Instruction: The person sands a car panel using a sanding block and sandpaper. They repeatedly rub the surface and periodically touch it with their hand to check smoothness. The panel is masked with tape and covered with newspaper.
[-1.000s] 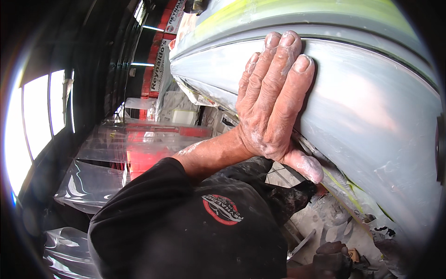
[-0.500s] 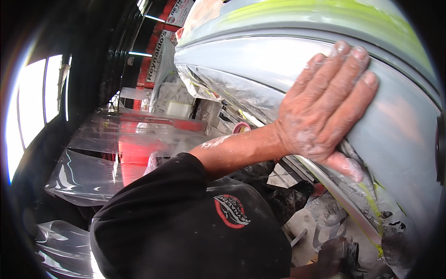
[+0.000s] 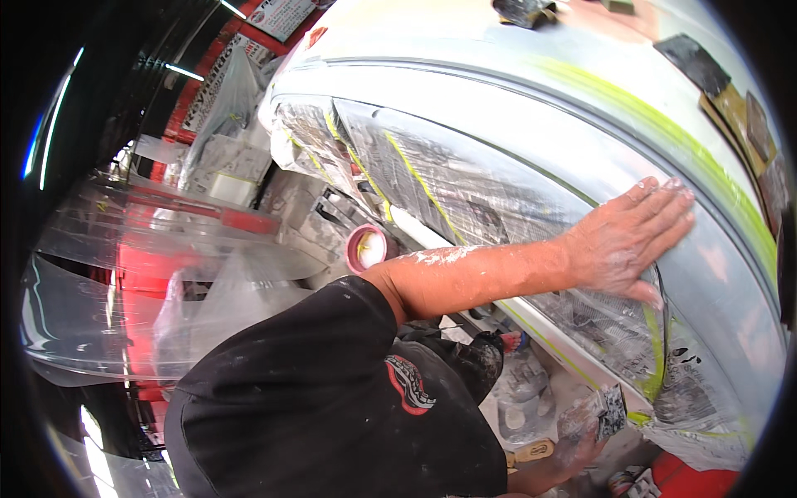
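Observation:
My left hand (image 3: pixel 635 236) lies flat on the pale, sanded side edge of a car roof (image 3: pixel 515 116), fingers stretched out and dusty, with nothing in its grasp. Below it, the window openings are covered with newsprint and clear film (image 3: pixel 473 195), edged with yellow-green tape. Low at the right, my right hand (image 3: pixel 581 440) is blurred but looks closed around a dark pad speckled with white dust (image 3: pixel 612 411). Part of that hand is hard to make out. A wooden-handled tool (image 3: pixel 531 452) is beside it; whether the hand touches it I cannot tell.
On the roof lie a dark block (image 3: pixel 525 12), a black sheet (image 3: pixel 693 62) and several other blocks. A pink bucket (image 3: pixel 349 249) with whitish contents stands on the floor beside the car. Film-draped red and clear panels (image 3: pixel 149 274) fill the left. Something red (image 3: pixel 693 477) shows at bottom right.
The view has swung, so more of the roof and the masked windows shows. My left hand still rests flat on the roof edge. My right hand and the dark pad now show more plainly.

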The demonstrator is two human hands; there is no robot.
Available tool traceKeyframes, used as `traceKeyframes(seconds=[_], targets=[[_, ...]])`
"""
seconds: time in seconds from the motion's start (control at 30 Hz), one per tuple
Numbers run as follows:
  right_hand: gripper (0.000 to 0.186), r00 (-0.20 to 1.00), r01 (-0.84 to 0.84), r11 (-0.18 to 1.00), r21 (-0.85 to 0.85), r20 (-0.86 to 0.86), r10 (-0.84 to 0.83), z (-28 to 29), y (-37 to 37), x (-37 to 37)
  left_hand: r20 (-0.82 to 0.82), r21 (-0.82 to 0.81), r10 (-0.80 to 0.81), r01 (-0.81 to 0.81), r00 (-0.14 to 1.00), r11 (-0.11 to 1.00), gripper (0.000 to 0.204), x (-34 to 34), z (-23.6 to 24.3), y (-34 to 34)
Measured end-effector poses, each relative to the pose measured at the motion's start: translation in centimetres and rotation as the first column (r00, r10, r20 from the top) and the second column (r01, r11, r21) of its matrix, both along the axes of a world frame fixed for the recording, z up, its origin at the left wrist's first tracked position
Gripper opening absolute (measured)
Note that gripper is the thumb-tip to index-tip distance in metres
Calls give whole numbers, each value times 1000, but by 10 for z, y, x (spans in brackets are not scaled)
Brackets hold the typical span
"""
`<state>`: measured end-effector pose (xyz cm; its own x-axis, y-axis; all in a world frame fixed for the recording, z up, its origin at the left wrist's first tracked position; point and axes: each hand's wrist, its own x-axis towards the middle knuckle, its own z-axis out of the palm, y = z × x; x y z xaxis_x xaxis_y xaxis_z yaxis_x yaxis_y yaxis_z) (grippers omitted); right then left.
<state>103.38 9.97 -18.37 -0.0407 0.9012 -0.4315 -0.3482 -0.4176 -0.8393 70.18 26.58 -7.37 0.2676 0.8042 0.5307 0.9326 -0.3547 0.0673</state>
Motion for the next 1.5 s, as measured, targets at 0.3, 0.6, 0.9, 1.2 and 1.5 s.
traceKeyframes(seconds=[0.3,0.6,0.9,1.2,1.5], targets=[[66,993,-92,988,127,84,82,66,-25,-97,11,-23,79,-79,997,997,111,-163,7,-80],[69,939,-336,931,144,132,318,111,-53,-242,-27,-11,241,-241,970,970,111,-344,-8,-152],[64,926,-376,900,219,110,360,138,-84,-369,2,-45,502,-502,865,864,110,-527,-8,-237],[59,892,-451,886,107,71,446,128,-94,-396,53,-48,728,-726,684,686,107,-648,-28,-293],[47,886,-460,874,153,134,443,129,-86,-380,43,-14,408,-408,912,913,112,-431,-3,-203]])
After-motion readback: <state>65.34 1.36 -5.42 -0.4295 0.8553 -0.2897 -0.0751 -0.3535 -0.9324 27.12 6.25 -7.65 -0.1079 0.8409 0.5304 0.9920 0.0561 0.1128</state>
